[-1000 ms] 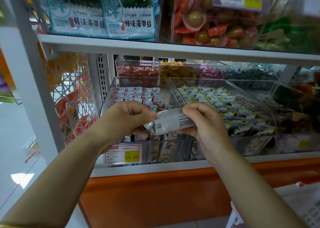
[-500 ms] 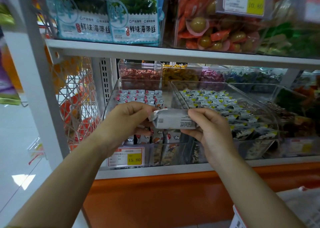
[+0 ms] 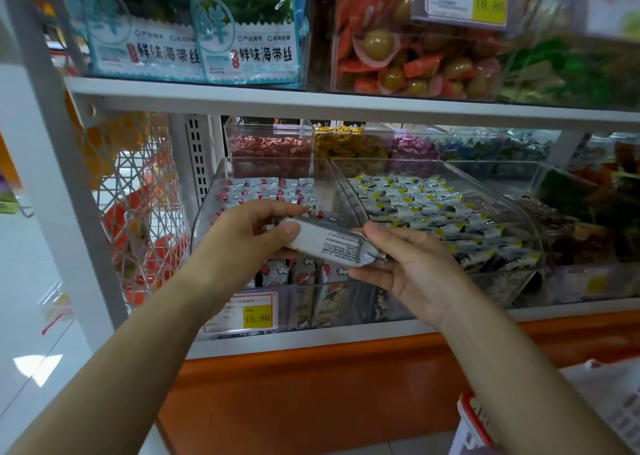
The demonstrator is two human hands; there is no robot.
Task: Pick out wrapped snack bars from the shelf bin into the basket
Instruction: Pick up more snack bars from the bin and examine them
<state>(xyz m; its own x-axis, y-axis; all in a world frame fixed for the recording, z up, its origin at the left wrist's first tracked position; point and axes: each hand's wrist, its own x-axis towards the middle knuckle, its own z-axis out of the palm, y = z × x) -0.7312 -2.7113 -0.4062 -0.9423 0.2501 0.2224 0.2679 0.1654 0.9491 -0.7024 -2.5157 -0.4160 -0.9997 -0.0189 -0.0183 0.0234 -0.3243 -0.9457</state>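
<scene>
The left hand (image 3: 249,236) curls around the left end of a grey wrapped snack bar (image 3: 329,243); the right hand (image 3: 415,267) holds its crimped right end between thumb and fingers. The bar hangs tilted just in front of the clear shelf bin (image 3: 207,212) of similar bars. A yellow price tag (image 3: 251,314) fronts the shelf (image 3: 346,342). A red-rimmed basket (image 3: 467,416) sits at the lower right.

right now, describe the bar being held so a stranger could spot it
On the lower shelf, in front of the left bin, the left hand and right hand hold one bar. Unlike the binned packs, it shows a plain grey back with small print.
</scene>
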